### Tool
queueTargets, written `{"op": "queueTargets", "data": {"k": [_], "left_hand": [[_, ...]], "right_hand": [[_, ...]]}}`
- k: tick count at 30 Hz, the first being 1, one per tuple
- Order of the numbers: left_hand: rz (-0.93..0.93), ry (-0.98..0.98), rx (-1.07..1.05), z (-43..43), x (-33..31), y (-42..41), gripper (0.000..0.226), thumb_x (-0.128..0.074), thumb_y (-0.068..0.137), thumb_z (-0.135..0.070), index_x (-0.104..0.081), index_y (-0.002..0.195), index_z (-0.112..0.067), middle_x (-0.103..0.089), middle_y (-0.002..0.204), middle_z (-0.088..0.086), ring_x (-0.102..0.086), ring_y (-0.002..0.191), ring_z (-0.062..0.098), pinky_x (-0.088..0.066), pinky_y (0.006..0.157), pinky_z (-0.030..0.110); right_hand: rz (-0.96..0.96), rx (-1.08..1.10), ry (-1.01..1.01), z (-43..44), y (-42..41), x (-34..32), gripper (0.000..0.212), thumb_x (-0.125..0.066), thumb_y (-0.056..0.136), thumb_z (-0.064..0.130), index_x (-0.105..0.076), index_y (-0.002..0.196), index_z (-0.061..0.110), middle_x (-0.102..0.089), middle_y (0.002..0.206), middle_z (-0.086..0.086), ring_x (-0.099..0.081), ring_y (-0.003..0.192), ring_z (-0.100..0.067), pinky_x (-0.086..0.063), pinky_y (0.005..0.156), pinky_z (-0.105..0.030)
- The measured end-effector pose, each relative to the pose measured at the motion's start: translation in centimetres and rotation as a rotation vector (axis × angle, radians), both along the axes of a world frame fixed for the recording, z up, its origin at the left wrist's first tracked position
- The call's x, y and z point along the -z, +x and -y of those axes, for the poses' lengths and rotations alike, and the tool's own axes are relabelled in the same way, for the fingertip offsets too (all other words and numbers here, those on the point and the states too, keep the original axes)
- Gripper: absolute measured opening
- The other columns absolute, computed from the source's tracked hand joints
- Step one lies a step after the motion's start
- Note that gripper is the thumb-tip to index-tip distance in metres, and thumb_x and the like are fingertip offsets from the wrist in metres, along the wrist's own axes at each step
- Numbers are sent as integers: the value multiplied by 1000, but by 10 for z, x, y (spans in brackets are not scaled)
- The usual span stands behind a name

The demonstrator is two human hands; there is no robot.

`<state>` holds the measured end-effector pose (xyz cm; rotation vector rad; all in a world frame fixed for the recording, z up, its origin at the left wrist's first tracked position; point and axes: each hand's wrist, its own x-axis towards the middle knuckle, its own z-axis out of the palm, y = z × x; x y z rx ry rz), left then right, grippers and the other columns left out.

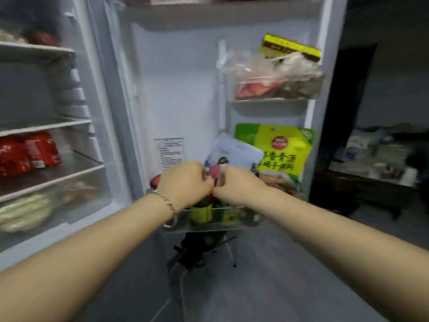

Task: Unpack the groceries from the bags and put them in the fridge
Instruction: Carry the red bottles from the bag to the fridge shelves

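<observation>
Left hand (183,180) and right hand (239,184) pinch a reddish packet (214,170) above the door shelf (209,226), green pouch (281,149) beside.

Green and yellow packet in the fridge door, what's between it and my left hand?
Head view: a white pouch and the right hand lie between the green and yellow packet and the left hand; both hands pinch a pink packet.
</observation>
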<state>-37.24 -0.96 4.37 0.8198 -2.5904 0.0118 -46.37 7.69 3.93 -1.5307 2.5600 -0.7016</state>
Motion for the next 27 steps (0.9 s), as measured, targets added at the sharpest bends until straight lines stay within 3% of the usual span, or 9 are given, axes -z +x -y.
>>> {"op": "queueTargets", "data": {"k": [4,7,11,15,18,20,23,27], "left_hand": [[101,4,255,-96,24,-77,26,-48,87,-38,-61,86,-16,-66,97,7,-63,96,28,-45,72,30],[186,32,418,-187,34,-138,23,-47,89,-37,-53,77,-19,-64,96,6,-62,97,27,-41,71,28],[288,97,635,-309,50,-211,24,-47,92,-35,-61,93,-17,-64,101,5,-61,97,27,-41,74,29],[378,33,864,-437,77,-278,28,-44,93,-35,-61,102,-14,-64,105,7,-61,97,27,-46,76,31],[436,-11,1061,-550,97,-318,29,-44,92,-34,-61,105,-14,-62,111,7,-59,102,27,-44,77,30],[453,-46,1173,-607,105,-337,27,-43,92,-31,-60,102,-12,-62,106,7,-60,100,27,-41,72,29],[459,-91,1362,-703,110,-365,24,-43,92,-29,-60,94,-12,-61,96,7,-61,95,28,-39,69,27],[500,-73,1561,-818,116,-385,26,-44,91,-30,-62,93,-12,-64,93,5,-63,91,26,-42,69,27]], "right_hand": [[-4,214,115,-128,-61,15,19,-56,84,32,-57,69,20,-67,82,-5,-63,71,-23,-50,66,-28],[67,393,206,-230,-103,26,23,-54,86,28,-66,89,9,-73,82,-7,-69,71,-20,-52,66,-29],[127,634,236,-365,-144,43,19,-52,87,25,-62,84,10,-68,69,-6,-65,68,-21,-52,69,-29],[181,920,296,-509,-167,66,19,-51,87,25,-60,82,9,-63,65,-5,-67,77,-25,-53,73,-31],[239,1154,338,-625,-176,88,22,-53,87,27,-52,71,13,-59,76,-6,-64,82,-27,-51,74,-32],[267,1274,349,-684,-177,98,18,-53,88,29,-57,83,12,-60,92,-8,-60,89,-28,-47,74,-31],[312,1498,324,-770,-177,110,28,-54,89,31,-59,109,13,-61,113,-9,-58,105,-29,-44,79,-31],[373,1752,333,-861,-165,121,34,-55,87,34,-58,113,12,-60,121,-9,-58,110,-29,-45,81,-30]]}}
